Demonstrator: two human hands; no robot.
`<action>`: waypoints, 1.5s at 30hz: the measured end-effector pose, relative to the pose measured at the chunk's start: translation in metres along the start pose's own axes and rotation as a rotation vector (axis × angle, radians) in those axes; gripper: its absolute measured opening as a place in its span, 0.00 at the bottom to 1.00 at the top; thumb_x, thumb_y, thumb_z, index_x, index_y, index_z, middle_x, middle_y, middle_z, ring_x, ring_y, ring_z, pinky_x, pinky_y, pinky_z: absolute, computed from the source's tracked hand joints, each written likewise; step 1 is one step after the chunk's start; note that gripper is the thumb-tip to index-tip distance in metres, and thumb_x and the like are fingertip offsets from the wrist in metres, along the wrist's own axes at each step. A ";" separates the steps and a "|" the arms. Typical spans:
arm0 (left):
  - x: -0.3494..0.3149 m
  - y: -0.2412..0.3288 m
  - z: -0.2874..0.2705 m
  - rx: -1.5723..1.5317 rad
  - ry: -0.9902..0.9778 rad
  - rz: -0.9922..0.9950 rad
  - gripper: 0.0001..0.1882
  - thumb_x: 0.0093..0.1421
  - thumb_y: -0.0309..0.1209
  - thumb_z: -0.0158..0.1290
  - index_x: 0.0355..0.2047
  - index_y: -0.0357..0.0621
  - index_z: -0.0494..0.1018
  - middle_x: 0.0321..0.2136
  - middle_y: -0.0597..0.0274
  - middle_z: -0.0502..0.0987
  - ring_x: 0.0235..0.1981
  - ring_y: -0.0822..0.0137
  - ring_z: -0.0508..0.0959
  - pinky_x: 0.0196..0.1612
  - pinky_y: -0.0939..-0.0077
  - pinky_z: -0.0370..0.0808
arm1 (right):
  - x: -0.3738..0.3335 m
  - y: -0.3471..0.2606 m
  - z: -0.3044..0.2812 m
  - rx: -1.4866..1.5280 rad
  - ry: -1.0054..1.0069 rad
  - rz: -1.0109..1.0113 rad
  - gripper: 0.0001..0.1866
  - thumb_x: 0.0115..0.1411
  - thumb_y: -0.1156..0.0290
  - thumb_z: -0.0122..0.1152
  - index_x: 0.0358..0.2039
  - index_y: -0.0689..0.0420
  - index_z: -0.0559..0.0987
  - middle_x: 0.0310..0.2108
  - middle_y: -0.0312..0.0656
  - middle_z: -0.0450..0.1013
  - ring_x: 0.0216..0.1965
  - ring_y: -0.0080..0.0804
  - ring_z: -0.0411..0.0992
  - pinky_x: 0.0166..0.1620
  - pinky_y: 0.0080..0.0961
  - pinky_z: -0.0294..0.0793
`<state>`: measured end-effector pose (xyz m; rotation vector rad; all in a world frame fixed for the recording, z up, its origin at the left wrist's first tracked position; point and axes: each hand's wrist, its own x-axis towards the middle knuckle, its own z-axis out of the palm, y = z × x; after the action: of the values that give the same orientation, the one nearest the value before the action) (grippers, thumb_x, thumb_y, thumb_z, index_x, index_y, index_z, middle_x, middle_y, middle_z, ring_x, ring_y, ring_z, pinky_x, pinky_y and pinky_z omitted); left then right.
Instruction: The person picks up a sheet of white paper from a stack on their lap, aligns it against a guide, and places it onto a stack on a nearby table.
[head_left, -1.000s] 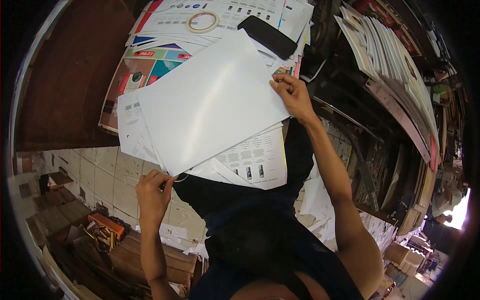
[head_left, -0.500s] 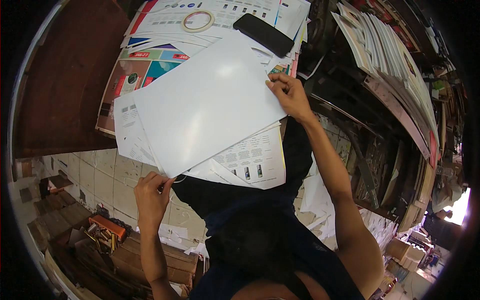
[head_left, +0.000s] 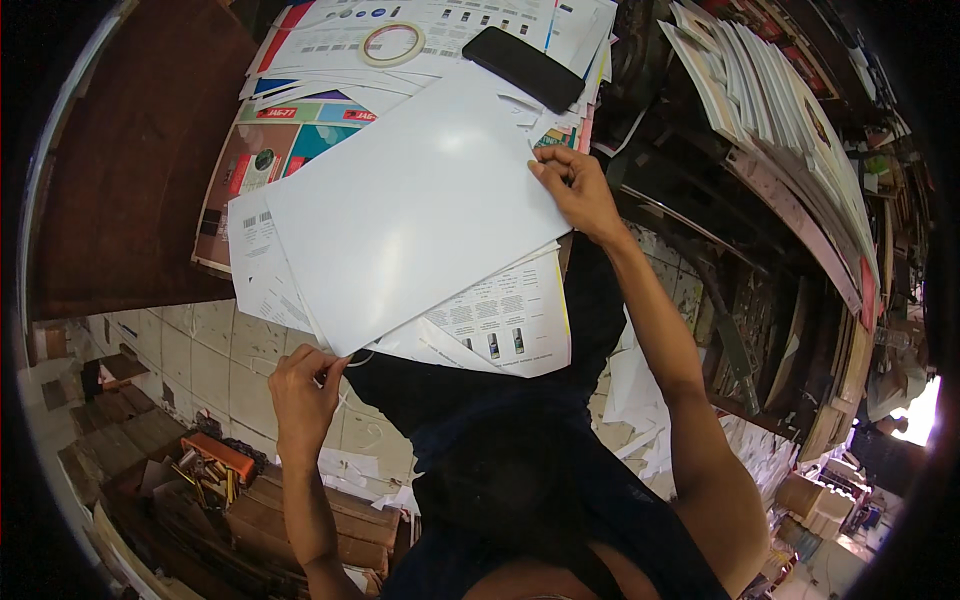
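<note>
A large glossy white sheet [head_left: 410, 220] lies slanted across printed papers [head_left: 500, 318] in front of me. At its near left corner, my left hand [head_left: 303, 395] is closed in a pinch; a thin pale curl, perhaps a strip of tape, shows beside the fingertips. My right hand [head_left: 580, 195] pinches the sheet's right edge, fingers bent and thumb against it. Whether one sheet or a few are between the fingers I cannot tell. Beyond the sheet lie a roll of tape [head_left: 392, 27] and a black phone-like slab [head_left: 524, 69].
Colourful printed boards [head_left: 225, 215] lie beneath the papers. A brown wooden panel [head_left: 130, 160] stands at left. Upright stacked boards [head_left: 790, 130] fill the right side. Below left, an orange box [head_left: 218, 454] holds small tools. Paper scraps [head_left: 640, 400] litter the tiled floor [head_left: 240, 360].
Almost nothing differs. The view has shifted very slightly, while both hands keep their places at the white sheet.
</note>
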<state>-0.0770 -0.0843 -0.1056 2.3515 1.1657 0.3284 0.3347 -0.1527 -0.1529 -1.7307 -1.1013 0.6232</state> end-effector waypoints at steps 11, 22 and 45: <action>-0.002 -0.002 0.002 -0.037 0.035 0.002 0.07 0.47 0.22 0.66 0.25 0.37 0.78 0.19 0.59 0.74 0.20 0.65 0.74 0.27 0.74 0.70 | -0.002 -0.003 0.003 0.096 0.009 0.081 0.14 0.62 0.69 0.59 0.40 0.68 0.76 0.23 0.35 0.76 0.27 0.13 0.66 0.37 0.17 0.65; -0.022 -0.022 0.036 -0.739 0.004 -0.487 0.27 0.67 0.47 0.49 0.25 0.31 0.76 0.20 0.60 0.76 0.19 0.76 0.71 0.22 0.83 0.66 | -0.004 0.001 0.003 -0.094 0.085 -0.023 0.15 0.61 0.68 0.61 0.40 0.69 0.77 0.28 0.37 0.76 0.31 0.17 0.69 0.37 0.19 0.69; -0.016 -0.014 0.064 -0.992 0.074 -0.555 0.23 0.66 0.47 0.52 0.21 0.42 0.74 0.12 0.69 0.69 0.12 0.78 0.67 0.16 0.85 0.58 | -0.003 0.000 -0.003 0.011 0.028 -0.043 0.13 0.62 0.69 0.59 0.40 0.68 0.76 0.23 0.31 0.74 0.27 0.13 0.64 0.32 0.16 0.65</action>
<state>-0.0694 -0.1105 -0.1676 1.1323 1.2334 0.6133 0.3356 -0.1571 -0.1518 -1.6972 -1.1109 0.5761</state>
